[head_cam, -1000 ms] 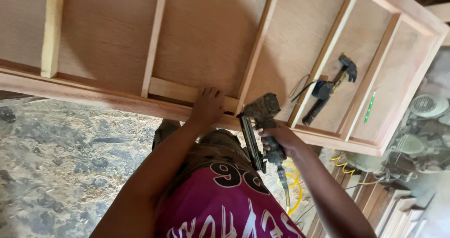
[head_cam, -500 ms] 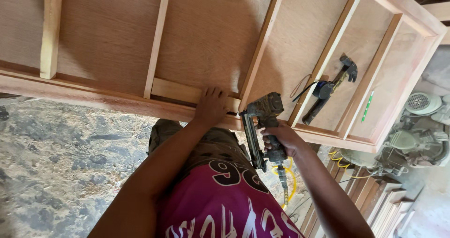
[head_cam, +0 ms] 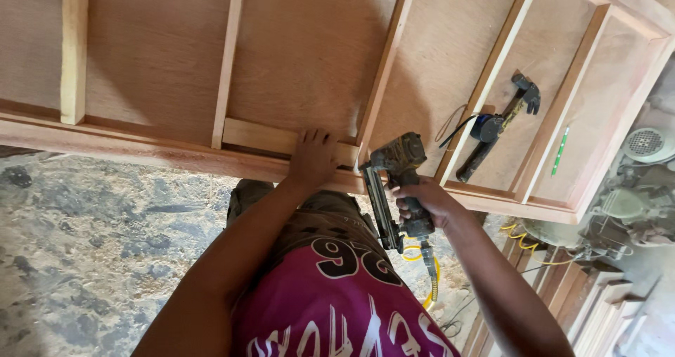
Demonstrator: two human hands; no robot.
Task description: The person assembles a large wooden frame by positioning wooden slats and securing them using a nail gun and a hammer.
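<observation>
Where a short wooden block [head_cam: 281,137] lies against the near rail of the plywood frame [head_cam: 162,153], the left hand [head_cam: 313,158] presses flat on it, fingers spread. Just beside it, the right hand [head_cam: 422,202] grips a worn nail gun [head_cam: 394,181], nose at the rail. A hammer [head_cam: 496,128] lies further right.

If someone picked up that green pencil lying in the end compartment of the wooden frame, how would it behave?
The green pencil looks slim and short, so probably very light and stiff. It lies flat on smooth plywood, so a nudge would likely slide or roll it until a frame rail stops it.
</observation>
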